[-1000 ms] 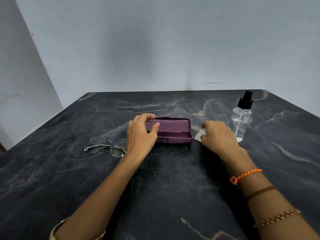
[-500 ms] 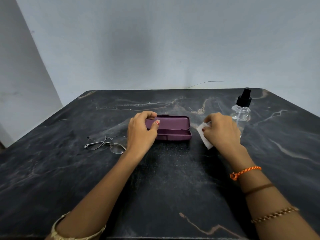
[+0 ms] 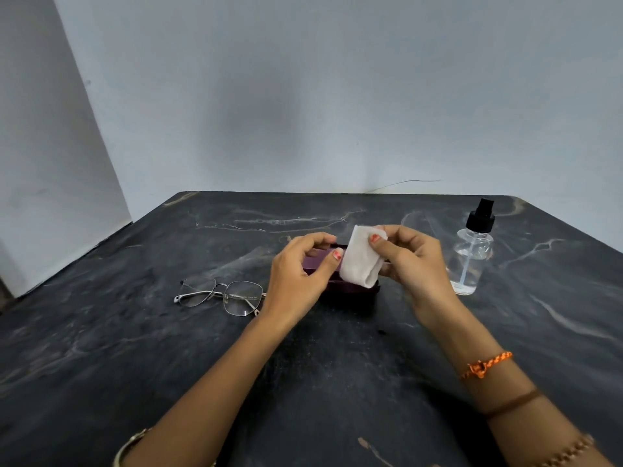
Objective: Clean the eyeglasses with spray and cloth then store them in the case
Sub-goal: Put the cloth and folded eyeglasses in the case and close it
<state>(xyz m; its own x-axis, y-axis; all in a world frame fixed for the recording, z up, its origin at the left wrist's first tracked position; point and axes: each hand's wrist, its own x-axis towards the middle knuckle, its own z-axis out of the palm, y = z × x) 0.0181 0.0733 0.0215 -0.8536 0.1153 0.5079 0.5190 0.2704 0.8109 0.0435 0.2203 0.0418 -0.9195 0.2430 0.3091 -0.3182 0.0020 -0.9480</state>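
Observation:
My right hand (image 3: 411, 261) pinches a folded white cloth (image 3: 360, 261) and holds it up over the purple eyeglasses case (image 3: 340, 287), which lies mid-table and is mostly hidden behind my hands and the cloth. My left hand (image 3: 300, 274) is raised over the case's left end, thumb and fingers curled close to the cloth's left edge; whether it touches the case or the cloth I cannot tell. Thin metal-framed eyeglasses (image 3: 220, 294) lie unfolded on the table left of my left hand. A clear spray bottle (image 3: 473, 257) with a black pump stands upright to the right.
Everything rests on a dark marbled table (image 3: 320, 382). A pale wall runs along its far edge, and a second wall closes in at the left. A thin wire sticks out from the wall behind the table.
My right hand has lifted the white cloth from the table beside the case up over the case. My left hand has risen off the case's lid toward the cloth.

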